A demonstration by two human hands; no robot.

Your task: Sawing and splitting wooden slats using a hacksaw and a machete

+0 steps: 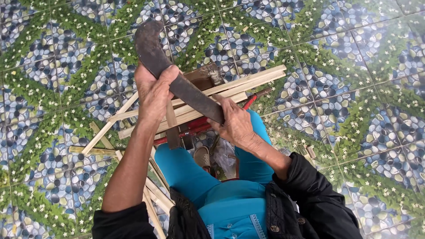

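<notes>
A dark, curved heavy knife [156, 55] is held up in front of me, its hooked tip pointing to the upper left. My left hand [152, 95] presses on the flat of the blade with the thumb over it and also grips a thin wooden strip [171, 126] hanging below. My right hand [234, 124] is closed around the knife's handle end at the lower right. Beneath both hands lie long pale bamboo slats [248, 82] across my knees.
I sit over a floor of pebble-and-flower patterned tiles [354, 66]. More split slats [95, 150] lie at the left and by my leg. A red stick [250, 102] and a dark wooden block [206, 75] sit under the slats. A sandal [202, 157] shows between my turquoise trouser legs.
</notes>
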